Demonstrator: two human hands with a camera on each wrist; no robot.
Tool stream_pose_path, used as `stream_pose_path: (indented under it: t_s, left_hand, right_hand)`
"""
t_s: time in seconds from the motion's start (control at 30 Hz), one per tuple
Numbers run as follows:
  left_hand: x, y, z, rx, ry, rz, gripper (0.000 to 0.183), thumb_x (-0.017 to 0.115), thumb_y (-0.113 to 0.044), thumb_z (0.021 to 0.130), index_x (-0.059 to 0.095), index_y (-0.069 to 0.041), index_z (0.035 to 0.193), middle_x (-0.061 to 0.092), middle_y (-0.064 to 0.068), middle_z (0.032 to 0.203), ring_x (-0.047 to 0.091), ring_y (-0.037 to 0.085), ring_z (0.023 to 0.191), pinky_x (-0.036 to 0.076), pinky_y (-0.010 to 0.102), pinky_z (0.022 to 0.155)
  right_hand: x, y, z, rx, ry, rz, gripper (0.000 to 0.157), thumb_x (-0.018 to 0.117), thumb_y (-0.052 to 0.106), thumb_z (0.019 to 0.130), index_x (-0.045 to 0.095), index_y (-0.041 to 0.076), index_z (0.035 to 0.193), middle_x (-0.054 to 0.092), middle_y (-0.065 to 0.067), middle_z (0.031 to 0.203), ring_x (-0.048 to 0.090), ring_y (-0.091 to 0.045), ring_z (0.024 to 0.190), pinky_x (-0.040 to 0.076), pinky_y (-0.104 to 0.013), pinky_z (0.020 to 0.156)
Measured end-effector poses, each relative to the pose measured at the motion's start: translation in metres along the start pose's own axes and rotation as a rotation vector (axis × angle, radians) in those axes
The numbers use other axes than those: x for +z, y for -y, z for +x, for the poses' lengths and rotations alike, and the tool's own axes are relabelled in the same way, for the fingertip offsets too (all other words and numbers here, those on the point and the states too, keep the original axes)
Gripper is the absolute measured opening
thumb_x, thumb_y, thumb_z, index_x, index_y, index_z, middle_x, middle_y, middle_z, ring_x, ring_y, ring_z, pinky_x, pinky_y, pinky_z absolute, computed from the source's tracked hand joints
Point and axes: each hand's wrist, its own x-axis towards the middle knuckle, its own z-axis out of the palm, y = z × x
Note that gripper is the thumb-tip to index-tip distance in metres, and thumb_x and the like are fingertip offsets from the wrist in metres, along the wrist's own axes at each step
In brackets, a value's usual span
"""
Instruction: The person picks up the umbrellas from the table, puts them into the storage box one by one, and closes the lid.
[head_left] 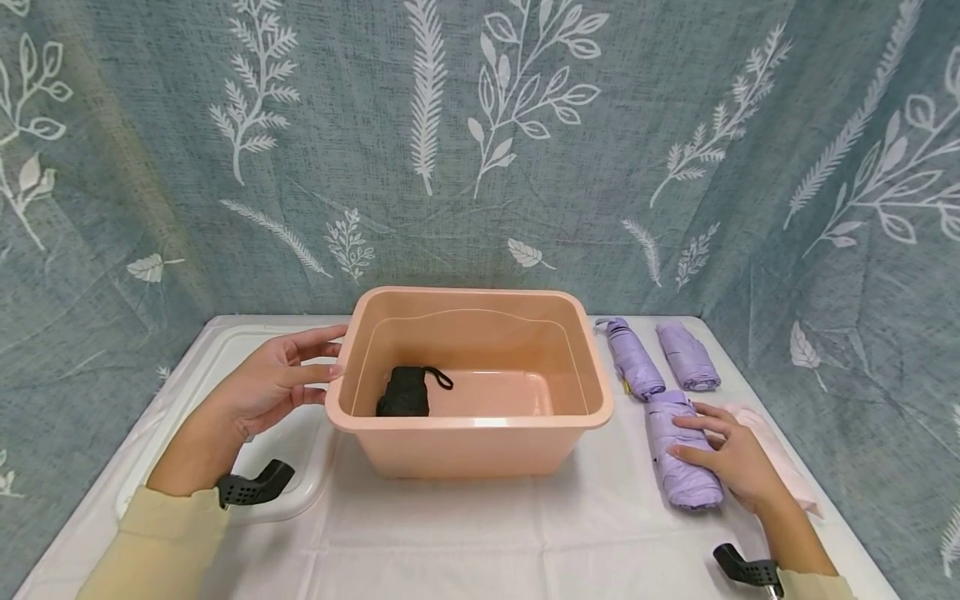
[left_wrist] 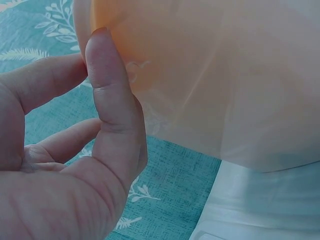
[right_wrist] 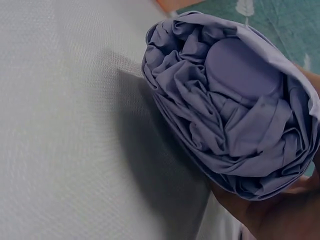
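Nearest, at the right, a rolled purple umbrella (head_left: 682, 485) lies just left of the right hand (head_left: 733, 460), which is the nearer hand; its long axis runs from near to far, leaning slightly left. Thumb and fingers curl over it, gripping it. Across to the left, the left hand (head_left: 279, 380) touches the peach bin (head_left: 465, 452) at its left rim, fingers spread. Farther right, past the gripped umbrella, lie a slimmer purple roll (head_left: 633, 358) and a stouter purple roll (head_left: 687, 357).

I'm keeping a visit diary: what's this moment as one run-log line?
Left hand: touching tub at left rim | Right hand: gripping nearest purple umbrella | Tub: black item inside | Outside tub: two more purple umbrellas
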Motion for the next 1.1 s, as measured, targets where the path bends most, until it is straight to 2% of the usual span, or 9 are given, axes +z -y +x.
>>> stream_pose_path:
  t_s: [0.1, 0.2, 0.27, 0.33, 0.47, 0.67, 0.8, 0.9, 1.1]
  left_hand:
    - [-0.001, 0.0, 0.0, 0.0, 0.0, -0.013, 0.062, 0.067, -0.001, 0.097, 0.047, -0.013, 0.155, 0.063, -0.001, 0.118, 0.072, 0.014, 0.099, 0.065, 0.034, 0.077]
    - [-0.001, 0.0, 0.001, -0.001, 0.002, -0.01, 0.064, 0.067, -0.001, 0.097, 0.043, -0.01, 0.157, 0.063, -0.001, 0.119, 0.072, 0.014, 0.099, 0.065, 0.034, 0.077]
    - [0.0, -0.001, 0.001, -0.002, 0.005, -0.005, 0.067, 0.066, -0.001, 0.098, 0.038, -0.007, 0.158, 0.063, -0.001, 0.119, 0.072, 0.014, 0.099, 0.065, 0.034, 0.077]
    - [0.0, -0.002, 0.001, -0.002, 0.007, 0.0, 0.069, 0.066, -0.001, 0.098, 0.035, -0.004, 0.159, 0.063, -0.001, 0.119, 0.072, 0.014, 0.099, 0.064, 0.034, 0.077]
    - [0.001, -0.004, 0.001, -0.006, 0.005, 0.007, 0.071, 0.067, -0.001, 0.097, 0.034, -0.003, 0.159, 0.062, -0.001, 0.119, 0.072, 0.013, 0.1, 0.064, 0.034, 0.077]
    - [0.003, -0.006, 0.002, -0.02, -0.005, 0.032, 0.071, 0.068, -0.003, 0.097, 0.033, -0.002, 0.159, 0.062, 0.0, 0.119, 0.072, 0.013, 0.1, 0.064, 0.034, 0.079]
    - [0.003, -0.006, 0.002, -0.025, -0.004, 0.023, 0.071, 0.068, -0.002, 0.097, 0.034, -0.002, 0.159, 0.061, 0.0, 0.119, 0.072, 0.013, 0.099, 0.064, 0.035, 0.079]
    - [0.003, -0.006, 0.002, -0.027, -0.005, 0.015, 0.07, 0.068, -0.002, 0.096, 0.035, -0.003, 0.159, 0.061, 0.0, 0.118, 0.072, 0.013, 0.099, 0.065, 0.035, 0.079]
    - [0.0, -0.005, 0.002, -0.009, 0.011, -0.013, 0.063, 0.067, 0.001, 0.096, 0.045, -0.009, 0.155, 0.063, 0.0, 0.118, 0.072, 0.014, 0.099, 0.064, 0.034, 0.077]
  right_hand:
    - [-0.001, 0.001, -0.002, 0.013, -0.006, 0.026, 0.057, 0.083, 0.016, 0.086, 0.062, -0.009, 0.133, 0.031, -0.027, 0.161, 0.027, -0.049, 0.149, 0.032, -0.069, 0.115]
    - [-0.002, 0.002, -0.005, 0.025, -0.01, 0.084, 0.059, 0.082, 0.015, 0.087, 0.06, -0.01, 0.136, 0.03, -0.025, 0.163, 0.023, -0.045, 0.151, 0.039, -0.035, 0.118]
    - [-0.003, 0.003, -0.006, 0.03, -0.012, 0.138, 0.058, 0.081, 0.013, 0.089, 0.058, -0.011, 0.137, 0.028, -0.023, 0.164, 0.02, -0.042, 0.152, 0.038, -0.014, 0.107]
    - [-0.003, 0.005, -0.008, 0.028, -0.012, 0.191, 0.058, 0.079, 0.01, 0.09, 0.056, -0.011, 0.139, 0.025, -0.023, 0.165, 0.017, -0.038, 0.153, 0.034, -0.001, 0.093]
    - [-0.002, 0.013, -0.01, 0.022, -0.01, 0.287, 0.056, 0.076, 0.006, 0.091, 0.055, -0.009, 0.141, 0.019, -0.024, 0.167, 0.016, -0.034, 0.154, 0.037, 0.0, 0.096]
    - [-0.001, 0.031, -0.011, 0.018, 0.003, 0.396, 0.055, 0.074, 0.001, 0.092, 0.055, -0.006, 0.142, 0.01, -0.026, 0.168, 0.022, -0.047, 0.149, 0.054, -0.013, 0.092]
    - [-0.002, 0.042, -0.01, 0.002, 0.015, 0.445, 0.052, 0.073, -0.001, 0.092, 0.058, -0.003, 0.141, 0.007, -0.028, 0.168, 0.048, -0.024, 0.139, 0.058, -0.018, 0.089]
    - [-0.002, 0.048, -0.01, -0.031, 0.043, 0.527, 0.049, 0.07, -0.006, 0.092, 0.06, -0.001, 0.14, 0.014, -0.023, 0.164, 0.062, -0.004, 0.117, 0.061, -0.023, 0.083]
    - [-0.004, 0.062, -0.007, -0.093, 0.116, 0.655, 0.05, 0.063, -0.014, 0.093, 0.063, 0.007, 0.139, 0.042, -0.001, 0.137, 0.071, -0.011, 0.098, 0.064, -0.031, 0.074]
